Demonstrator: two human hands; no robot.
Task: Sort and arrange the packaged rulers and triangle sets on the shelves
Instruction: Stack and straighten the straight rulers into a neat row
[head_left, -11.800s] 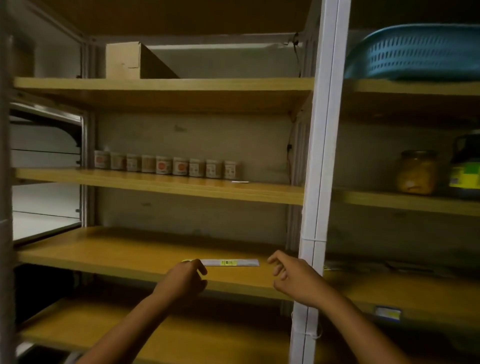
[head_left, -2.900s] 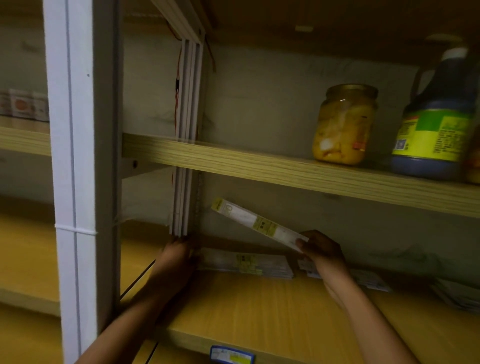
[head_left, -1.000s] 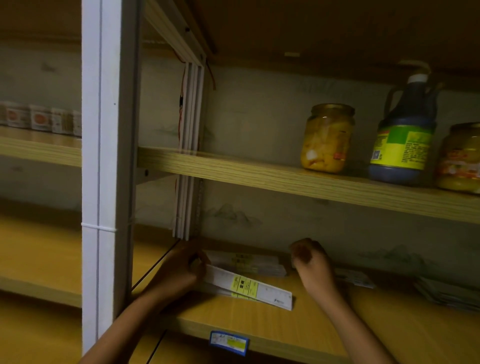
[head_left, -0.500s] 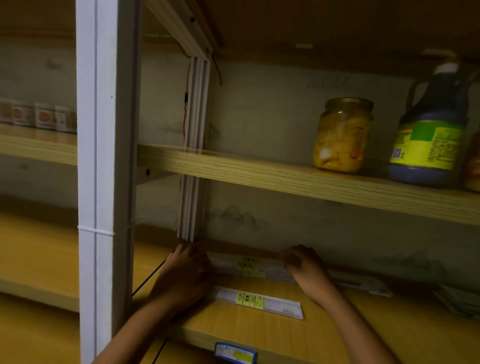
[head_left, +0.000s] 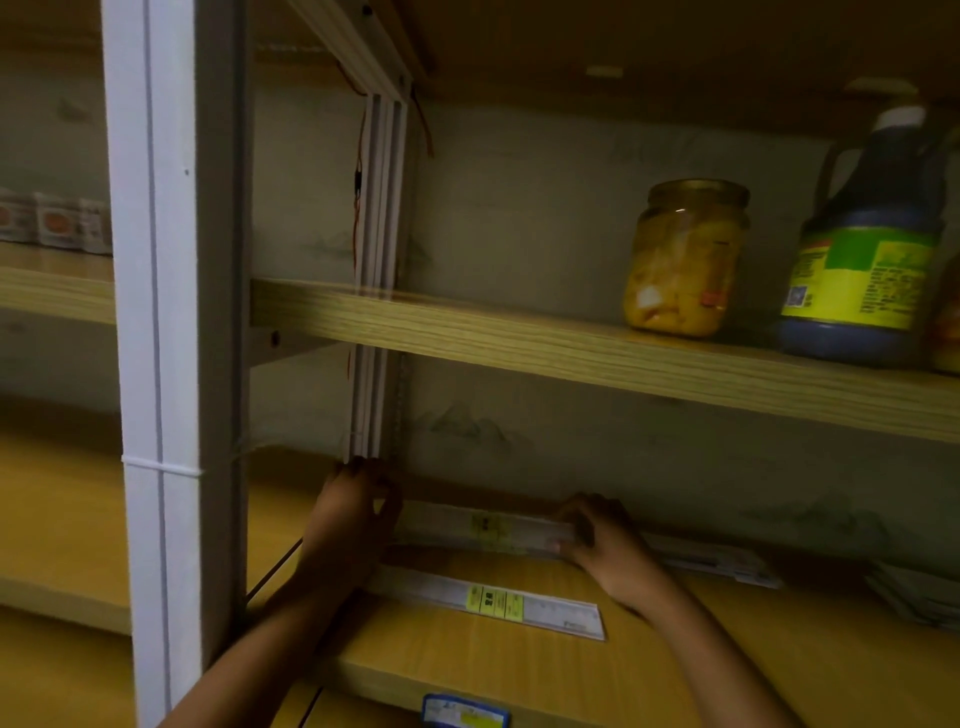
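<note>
Both hands grasp the rear ruler pack (head_left: 488, 530) at the shelf's (head_left: 675, 675) back edge.
Left hand (head_left: 353, 514) and right hand (head_left: 597, 540) fingers pinch its ends; yellow label writing seems unreadable.

White packaged ruler (head_left: 493, 603) up front, yellow label mid-strip. Shelf board (head_left: 571, 670) honey-yellow, grain streaked. White upright post (head_left: 156, 364). Jar (head_left: 685, 260) glows yellow; dark blue bottle (head_left: 872, 244), white cap, green-and-yellow label. Blue price tag (head_left: 465, 713) below.
</note>
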